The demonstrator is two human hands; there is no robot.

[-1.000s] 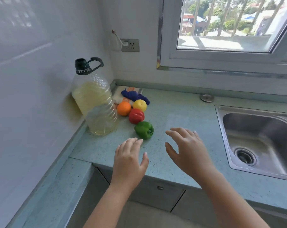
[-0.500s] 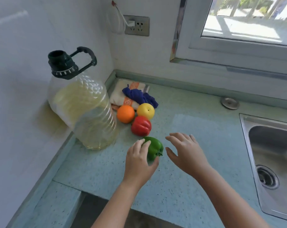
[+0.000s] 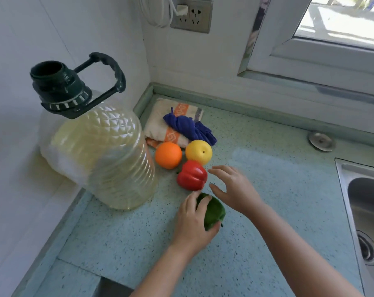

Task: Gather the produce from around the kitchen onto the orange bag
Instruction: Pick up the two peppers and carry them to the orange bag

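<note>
Four produce pieces on tabletop (image 3: 267,189). Left hand (image 3: 192,224) gripping green pepper (image 3: 214,211); right hand (image 3: 233,189) open beside red pepper (image 3: 192,175). Next: close on it.

white tiled walls (image 3: 53,28), speckled green counter (image 3: 278,179), sunlit window (image 3: 340,24).

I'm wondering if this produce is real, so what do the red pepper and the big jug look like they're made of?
The red pepper looks like moulded plastic: a smooth, even, glossy skin with soft highlights and no blemishes, though a waxy real one can't be ruled out. The big jug looks like clear, thin plastic: a faceted, ribbed wall with pale yellow liquid showing through, and a dark hard plastic cap and handle.
</note>
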